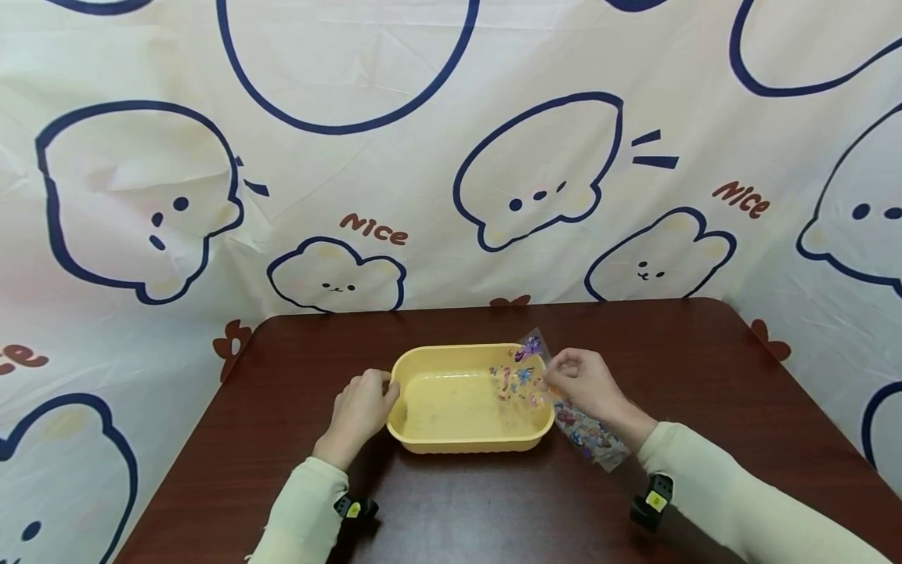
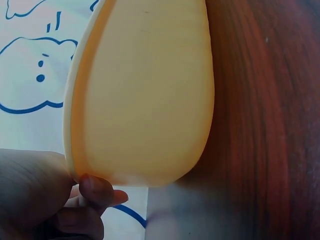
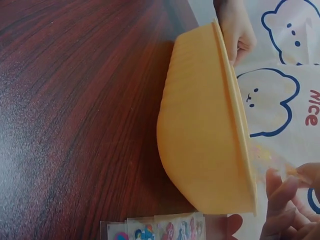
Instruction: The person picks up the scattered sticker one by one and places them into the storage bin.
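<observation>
A yellow plastic tray stands on the table, its low rim rounded at the corners. My left hand grips the left end of the tray; in the left wrist view the thumb lies against the inside of the rim. Over the right end of the tray, my right hand pinches a clear sticker sheet printed with small colourful figures. In the right wrist view that see-through sheet extends from the fingertips past the rim.
More clear sticker sheets lie overlapping on the table just right of the tray, partly under my right forearm. A purple-figured end shows behind the tray's far right corner. The dark wooden table meets a cartoon-printed cloth at the back.
</observation>
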The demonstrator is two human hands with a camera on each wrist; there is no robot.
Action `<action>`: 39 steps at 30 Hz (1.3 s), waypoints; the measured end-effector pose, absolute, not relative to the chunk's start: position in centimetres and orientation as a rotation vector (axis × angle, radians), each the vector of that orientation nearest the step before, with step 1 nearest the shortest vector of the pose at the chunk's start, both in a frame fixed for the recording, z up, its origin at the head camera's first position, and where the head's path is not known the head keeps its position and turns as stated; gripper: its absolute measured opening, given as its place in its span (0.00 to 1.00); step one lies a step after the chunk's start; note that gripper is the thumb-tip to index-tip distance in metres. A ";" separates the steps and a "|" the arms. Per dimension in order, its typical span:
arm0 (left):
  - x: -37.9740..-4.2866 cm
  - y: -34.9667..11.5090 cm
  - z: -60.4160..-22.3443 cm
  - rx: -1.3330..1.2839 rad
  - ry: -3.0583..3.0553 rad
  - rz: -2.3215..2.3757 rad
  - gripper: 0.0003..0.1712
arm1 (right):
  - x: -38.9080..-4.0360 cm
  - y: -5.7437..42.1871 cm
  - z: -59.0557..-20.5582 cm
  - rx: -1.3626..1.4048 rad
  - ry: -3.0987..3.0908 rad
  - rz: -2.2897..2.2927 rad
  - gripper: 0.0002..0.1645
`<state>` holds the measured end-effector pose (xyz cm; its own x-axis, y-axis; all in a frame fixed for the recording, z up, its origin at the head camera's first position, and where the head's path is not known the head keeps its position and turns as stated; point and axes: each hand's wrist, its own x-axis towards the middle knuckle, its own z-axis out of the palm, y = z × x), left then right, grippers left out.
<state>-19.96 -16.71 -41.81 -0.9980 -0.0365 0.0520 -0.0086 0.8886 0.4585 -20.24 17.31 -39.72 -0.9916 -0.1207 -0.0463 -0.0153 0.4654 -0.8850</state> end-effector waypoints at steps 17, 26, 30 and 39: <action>-19.9 -16.6 -41.9 0.046 -2.998 -0.726 0.19 | -20.2 15.4 -39.9 -0.110 2.839 -1.181 0.05; -19.9 -16.6 -41.8 0.036 -2.984 -0.732 0.20 | -20.2 14.1 -39.6 -0.116 2.921 -0.955 0.12; -19.9 -16.6 -41.7 0.035 -2.983 -0.736 0.20 | -20.3 13.7 -39.7 -0.119 2.994 -0.827 0.13; -19.9 -16.6 -41.8 0.053 -3.003 -0.740 0.20 | -20.2 13.3 -40.4 -0.247 3.127 -0.570 0.24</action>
